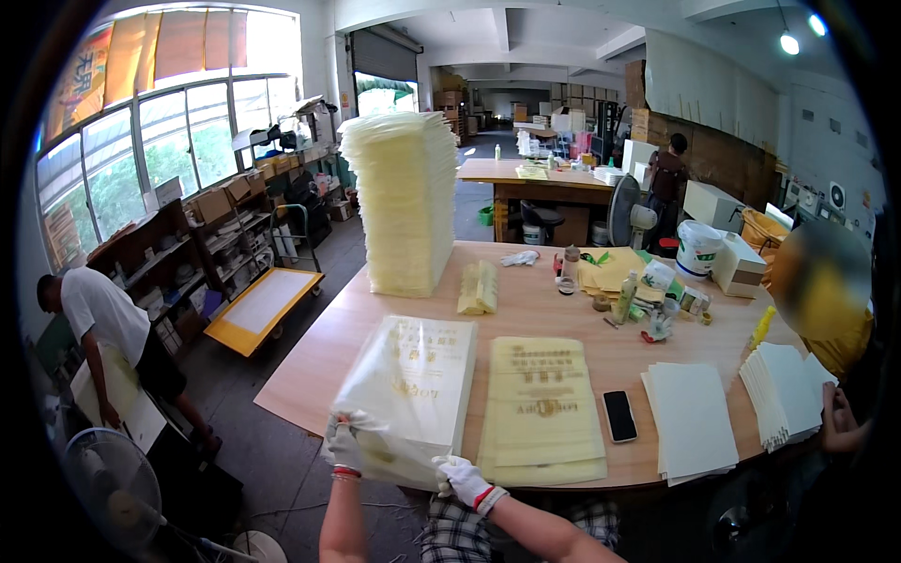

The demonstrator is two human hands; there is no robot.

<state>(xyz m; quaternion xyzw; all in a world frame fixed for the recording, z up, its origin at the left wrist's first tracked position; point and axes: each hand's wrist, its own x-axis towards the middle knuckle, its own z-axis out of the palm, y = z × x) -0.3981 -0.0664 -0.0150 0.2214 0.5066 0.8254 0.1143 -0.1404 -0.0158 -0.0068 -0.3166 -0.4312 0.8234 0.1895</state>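
Observation:
Both my hands wear white gloves with red at the cuffs. A translucent plastic bag (380,460) with its near edge lifted hangs off the table's front edge. At its near left corner my left hand (343,439) is closed on the film. My right hand (465,480), also closed, pinches the near right corner. Beneath and behind the bag lies a thick white stack (450,366) with gold print showing on top. To its right is a flat pile of yellowish translucent bags (544,413) with gold print, overlapping unevenly.
A tall stack of pale yellow sheets (399,206) stands at the table's far left, beside a small yellowish bundle (478,288). A black phone (619,416) and white card stacks (690,422) lie right. Bottles and a white bucket (699,251) stand behind. A person sits at right.

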